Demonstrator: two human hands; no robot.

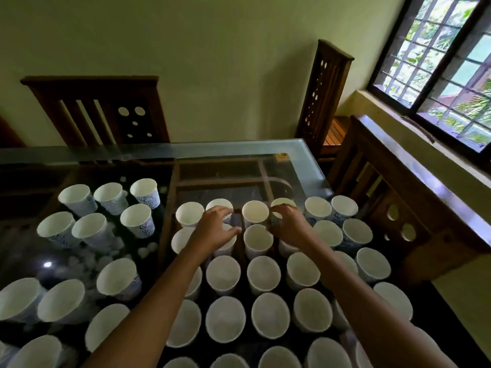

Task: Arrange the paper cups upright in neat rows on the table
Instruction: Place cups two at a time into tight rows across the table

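Left hand [215, 231], frame centre: fingers half curled, spread, tips on rim of left cup [220, 207] in far row; real grip cannot tell. Right hand [289, 228]: fingers curled round right cup [283, 202], same row. Paper cups [263, 274] upright in rows, centre to lower right. Free glass table [292, 155] above far row, up to edge.

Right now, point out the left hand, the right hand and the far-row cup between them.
left hand [216, 229]: head view, back of the hand.
right hand [291, 228]: head view, back of the hand.
far-row cup [255, 212]: head view, inside its open mouth.
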